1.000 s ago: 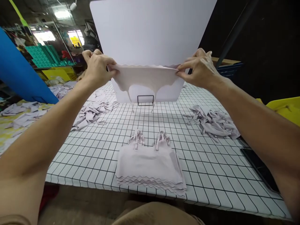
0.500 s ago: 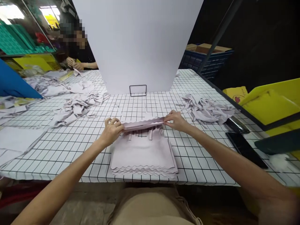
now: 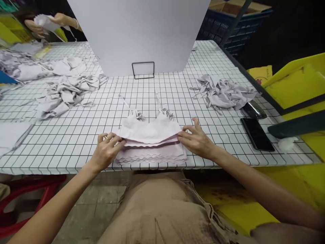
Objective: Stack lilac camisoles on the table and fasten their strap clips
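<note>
A pale lilac camisole top (image 3: 149, 132) with thin straps lies over a neat stack of similar tops (image 3: 152, 156) at the table's front edge. My left hand (image 3: 108, 149) pinches the lower left corner of the upper top, with a ring on one finger. At the opposite corner, my right hand (image 3: 196, 140) grips the hem between thumb and fingers, its index finger raised. The wavy hem is lifted slightly off the layers beneath. Both straps stretch away from me onto the checked cloth.
Crumpled garments heap at left (image 3: 68, 91) and right (image 3: 223, 91) on the checked table (image 3: 122, 88). A white board (image 3: 142, 34) stands behind a black wire stand (image 3: 143, 70). A phone (image 3: 256, 134) lies at right. Another person's hands (image 3: 56, 22) hold fabric at upper left.
My hands have come toward me and down, laying the raised top flat over the stack with its straps pointing away. The camera has tilted downward.
</note>
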Available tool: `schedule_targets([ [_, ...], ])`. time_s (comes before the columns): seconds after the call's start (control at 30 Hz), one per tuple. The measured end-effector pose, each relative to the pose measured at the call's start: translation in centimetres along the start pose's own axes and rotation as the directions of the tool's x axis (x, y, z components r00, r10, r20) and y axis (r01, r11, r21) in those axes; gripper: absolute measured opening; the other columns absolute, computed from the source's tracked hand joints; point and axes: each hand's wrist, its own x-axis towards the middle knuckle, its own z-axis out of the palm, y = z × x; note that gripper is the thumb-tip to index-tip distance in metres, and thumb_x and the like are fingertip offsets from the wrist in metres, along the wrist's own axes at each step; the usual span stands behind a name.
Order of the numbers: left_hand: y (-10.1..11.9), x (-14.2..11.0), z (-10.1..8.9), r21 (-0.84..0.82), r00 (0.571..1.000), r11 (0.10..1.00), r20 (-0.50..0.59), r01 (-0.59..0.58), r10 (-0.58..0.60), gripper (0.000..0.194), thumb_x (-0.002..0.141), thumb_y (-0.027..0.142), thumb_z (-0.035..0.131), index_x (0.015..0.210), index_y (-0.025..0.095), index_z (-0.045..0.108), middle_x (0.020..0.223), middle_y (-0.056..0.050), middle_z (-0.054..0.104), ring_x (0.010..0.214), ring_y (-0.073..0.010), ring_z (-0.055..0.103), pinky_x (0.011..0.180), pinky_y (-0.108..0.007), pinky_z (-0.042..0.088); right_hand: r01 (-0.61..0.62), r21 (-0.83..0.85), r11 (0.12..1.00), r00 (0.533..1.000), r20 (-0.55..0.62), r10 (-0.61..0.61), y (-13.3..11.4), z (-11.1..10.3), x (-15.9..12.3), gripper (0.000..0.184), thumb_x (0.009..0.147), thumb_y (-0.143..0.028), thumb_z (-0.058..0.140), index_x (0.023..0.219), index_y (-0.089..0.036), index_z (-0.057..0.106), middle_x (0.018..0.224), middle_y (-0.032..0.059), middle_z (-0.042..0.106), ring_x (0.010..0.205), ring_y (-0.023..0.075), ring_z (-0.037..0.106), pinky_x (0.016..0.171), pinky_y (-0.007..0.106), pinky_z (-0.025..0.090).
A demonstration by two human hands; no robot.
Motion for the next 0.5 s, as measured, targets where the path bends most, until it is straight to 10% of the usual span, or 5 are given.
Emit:
schedule_targets([
  [0.27,1.7,-3.1,-0.5,-0.049,0.997,0.996,0.043,0.069,-0.067,0.026,0.091,0.004,0.056,0.104,0.024,0.067,0.091,-0.007,0.073,0.089,-0.0259,0.064,0.084,-0.042,0.039,0.042,0.055,0.998,0.999,-0.025,-0.041,-2.9,1.1,-2.4,0.018,0.094,-0.012,0.055,0.097,-0.02,0.071,0.098,0.0059,0.073,0.099,0.0257,0.055,0.109,0.064,0.036],
  [0.5,2.5,-2.9,-0.7,-0.171,0.984,0.969,0.015,0.178,-0.178,0.01,0.09,0.017,0.067,0.099,0.021,0.066,0.1,-0.008,0.066,0.092,-0.0254,0.064,0.082,-0.04,0.045,-0.146,0.079,0.986,0.968,-0.196,0.159,-4.5,0.9,-1.3,0.013,0.093,-0.02,0.062,0.08,-0.018,0.063,0.089,0.009,0.067,0.085,0.0225,0.054,0.091,0.049,0.048],
])
